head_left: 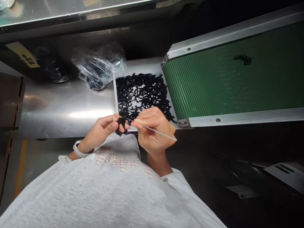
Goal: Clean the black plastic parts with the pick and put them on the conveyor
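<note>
Between its thumb and fingers, my left hand grips a small black plastic part. My right hand is closed around a thin metal rod, held like a pen. The rod's far tip meets the black part or lies just beside it; I cannot tell which. Beyond both hands, many small black parts lie spread in a shallow white tray.
At the right a green conveyor belt ends over the tray's edge, carrying one black piece. A clear plastic bag with dark contents stands left of the tray on a steel table. A dark wrapped bundle stands farther left.
</note>
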Available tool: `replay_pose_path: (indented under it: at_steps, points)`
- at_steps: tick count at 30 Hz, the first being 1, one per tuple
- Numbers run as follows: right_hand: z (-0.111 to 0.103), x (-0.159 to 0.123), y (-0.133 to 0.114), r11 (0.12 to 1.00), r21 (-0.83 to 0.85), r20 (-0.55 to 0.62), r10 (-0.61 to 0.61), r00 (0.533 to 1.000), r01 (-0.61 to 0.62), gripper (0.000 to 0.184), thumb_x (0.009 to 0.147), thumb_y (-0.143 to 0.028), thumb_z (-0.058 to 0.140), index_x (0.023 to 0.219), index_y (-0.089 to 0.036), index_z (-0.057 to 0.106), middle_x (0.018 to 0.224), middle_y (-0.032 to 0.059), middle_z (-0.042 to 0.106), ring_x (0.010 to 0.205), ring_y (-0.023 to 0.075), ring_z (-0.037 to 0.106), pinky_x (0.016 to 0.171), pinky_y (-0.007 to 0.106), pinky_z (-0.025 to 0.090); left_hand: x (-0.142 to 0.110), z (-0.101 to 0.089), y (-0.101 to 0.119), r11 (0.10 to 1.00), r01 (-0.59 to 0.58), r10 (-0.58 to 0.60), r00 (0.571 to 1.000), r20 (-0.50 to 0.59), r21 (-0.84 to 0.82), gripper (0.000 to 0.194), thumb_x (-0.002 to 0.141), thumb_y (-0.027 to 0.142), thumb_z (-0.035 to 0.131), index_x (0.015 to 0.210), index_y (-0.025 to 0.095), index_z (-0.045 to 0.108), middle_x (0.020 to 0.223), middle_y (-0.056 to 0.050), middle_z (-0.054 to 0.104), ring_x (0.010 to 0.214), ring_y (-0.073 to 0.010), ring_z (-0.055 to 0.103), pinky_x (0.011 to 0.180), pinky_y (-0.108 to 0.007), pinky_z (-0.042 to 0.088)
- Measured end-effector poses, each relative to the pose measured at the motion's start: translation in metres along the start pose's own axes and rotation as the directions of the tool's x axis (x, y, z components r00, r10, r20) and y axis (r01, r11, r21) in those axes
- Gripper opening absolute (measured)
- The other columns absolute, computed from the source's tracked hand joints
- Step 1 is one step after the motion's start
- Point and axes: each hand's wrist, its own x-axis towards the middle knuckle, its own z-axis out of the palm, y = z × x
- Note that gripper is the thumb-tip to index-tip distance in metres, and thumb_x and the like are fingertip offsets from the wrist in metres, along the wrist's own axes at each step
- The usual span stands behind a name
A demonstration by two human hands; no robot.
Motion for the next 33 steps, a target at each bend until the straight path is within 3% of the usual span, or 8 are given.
replay_pose_path:
  at_steps: [5, 10, 16, 20, 23, 28, 31, 33]
  points:
    - [0.002, 0.001, 0.000, 0.999, -0.051, -0.023, 0.007, 1.000, -0.008, 0.019, 0.095, -0.020, 0.068, 0.079, -0.022, 0.059, 0.062, -0.0031, 0.061, 0.055, 0.0125, 0.054, 0.052, 0.029, 0.047, 0.001, 0.001, 0.000, 1.000, -0.015, 0.015, 1.000, 0.009, -0.014, 0.043, 0.094, 0.058, 0.058, 0.079, 0.020, 0.072, 0.082, -0.003, 0.060, 0.086, -0.0165, 0.058, 0.084, -0.028, 0.048]
    - [-0.001, -0.002, 0.000, 1.000, -0.004, 0.034, 0.002, 0.999, -0.002, 0.006, 0.096, -0.016, 0.065, 0.094, -0.021, 0.063, 0.071, -0.0011, 0.069, 0.063, 0.0149, 0.062, 0.060, 0.032, 0.052, 0.001, 0.001, -0.001, 0.999, -0.015, 0.013, 0.999, -0.034, -0.041, 0.041, 0.093, 0.057, 0.060, 0.079, 0.020, 0.072, 0.084, -0.003, 0.063, 0.083, -0.0147, 0.057, 0.087, -0.028, 0.049]
    - [-0.005, -0.005, -0.001, 0.999, -0.014, 0.078, 0.043, 0.996, -0.042, 0.011, 0.095, -0.012, 0.064, 0.100, -0.022, 0.067, 0.077, 0.0005, 0.072, 0.069, 0.0170, 0.066, 0.064, 0.034, 0.053, 0.000, 0.001, -0.001, 0.999, 0.021, -0.023, 0.997, -0.080, -0.027, 0.046, 0.089, 0.063, 0.063, 0.078, 0.019, 0.072, 0.085, -0.005, 0.066, 0.083, -0.0166, 0.060, 0.087, -0.031, 0.051]
    - [-0.003, -0.006, -0.001, 0.998, 0.007, -0.008, 0.069, 0.998, -0.069, 0.005, 0.094, -0.022, 0.068, 0.092, -0.024, 0.066, 0.069, -0.0018, 0.065, 0.060, 0.0157, 0.059, 0.058, 0.033, 0.050, 0.001, 0.002, 0.000, 1.000, 0.008, -0.010, 0.998, -0.070, -0.025, 0.045, 0.092, 0.061, 0.060, 0.078, 0.020, 0.072, 0.087, -0.005, 0.069, 0.090, -0.0181, 0.064, 0.086, -0.031, 0.050]
    - [-0.002, -0.004, -0.003, 0.990, 0.042, -0.087, 0.137, 0.987, -0.133, 0.016, 0.097, -0.026, 0.065, 0.081, -0.025, 0.064, 0.065, -0.0017, 0.058, 0.058, 0.0156, 0.057, 0.056, 0.034, 0.049, 0.001, 0.004, 0.003, 0.999, 0.026, -0.028, 0.995, -0.099, -0.020, 0.048, 0.089, 0.064, 0.063, 0.075, 0.019, 0.070, 0.088, -0.006, 0.071, 0.094, -0.0206, 0.066, 0.087, -0.033, 0.050]
    - [-0.001, 0.004, -0.007, 0.925, 0.281, -0.203, 0.316, 0.927, -0.254, 0.018, 0.100, -0.031, 0.059, 0.084, -0.025, 0.063, 0.070, 0.0006, 0.058, 0.067, 0.0181, 0.059, 0.057, 0.034, 0.051, 0.002, 0.008, 0.008, 0.979, 0.117, -0.133, 0.987, -0.094, -0.167, 0.051, 0.082, 0.068, 0.069, 0.069, 0.018, 0.064, 0.084, -0.006, 0.070, 0.091, -0.0197, 0.064, 0.088, -0.035, 0.051]
    - [-0.003, 0.002, -0.007, 0.819, 0.398, -0.048, 0.470, 0.882, -0.415, 0.024, 0.102, -0.033, 0.056, 0.081, -0.024, 0.062, 0.072, 0.0002, 0.058, 0.070, 0.0166, 0.059, 0.067, 0.034, 0.053, 0.001, 0.008, 0.008, 0.933, 0.188, -0.213, 0.976, -0.049, -0.306, 0.052, 0.080, 0.067, 0.071, 0.066, 0.019, 0.059, 0.081, -0.003, 0.067, 0.090, -0.0180, 0.063, 0.090, -0.035, 0.053]
    - [-0.006, -0.002, -0.006, 0.719, 0.416, 0.116, 0.565, 0.817, -0.556, 0.025, 0.102, -0.036, 0.056, 0.082, -0.023, 0.062, 0.069, -0.0020, 0.054, 0.063, 0.0126, 0.052, 0.061, 0.029, 0.048, 0.001, 0.008, 0.007, 0.909, 0.211, -0.232, 0.973, -0.016, -0.359, 0.052, 0.080, 0.066, 0.072, 0.065, 0.019, 0.057, 0.080, -0.003, 0.066, 0.089, -0.0174, 0.063, 0.090, -0.035, 0.053]
